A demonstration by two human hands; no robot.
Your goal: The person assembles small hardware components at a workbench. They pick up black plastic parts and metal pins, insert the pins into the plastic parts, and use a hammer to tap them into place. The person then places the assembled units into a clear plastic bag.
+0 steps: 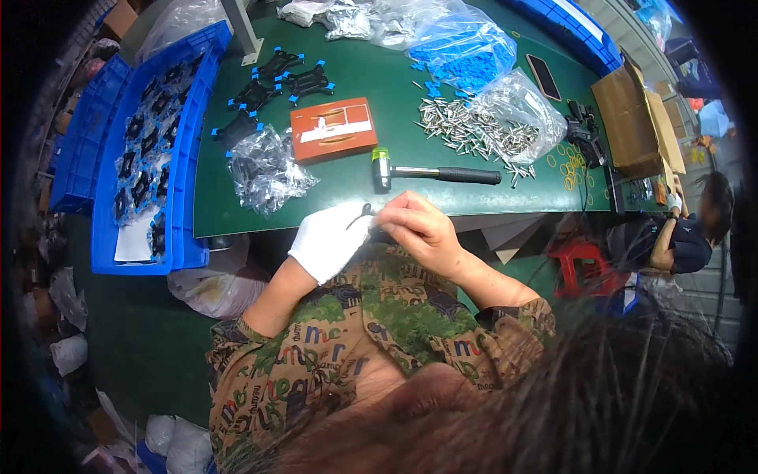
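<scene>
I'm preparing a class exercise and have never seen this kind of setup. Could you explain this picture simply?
There is no robot here: one person works by hand. A wide fisheye camera on their head looks down, so straight edges bend.

The left hand, in a white glove, holds a small black part, too small to identify. The bare right hand has its fingertips beside it; whether they grip it is unclear.

On the green table lie a hammer, an orange-red box, loose metal pins, a phone and black frames with blue tips. More wrapped frames fill a blue crate at left.
</scene>
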